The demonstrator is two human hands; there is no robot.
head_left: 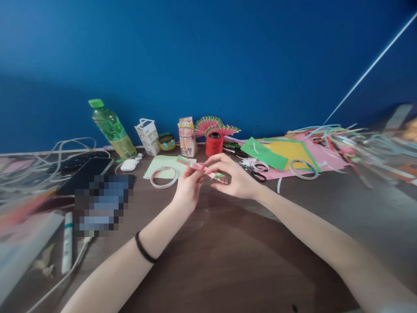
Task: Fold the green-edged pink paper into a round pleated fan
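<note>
Both my hands meet above the brown table (228, 261) and hold a narrow folded paper strip (195, 165), pink with green marks. My left hand (188, 188) pinches the strip near its middle; a black band circles that wrist. My right hand (235, 177) grips the strip's right end with fingers curled over it. A roll of tape (163, 177) lies just left of my left hand, on a pale green sheet (159, 164).
Along the blue wall stand a green bottle (112, 128), two small cartons (148, 137), a red cup (214, 144) and pleated paper fans (211, 125). Coloured sheets (286, 152), scissors (257, 170), a tape ring (303, 169) and paper strips lie right. A phone, cables and marker (67, 243) lie left.
</note>
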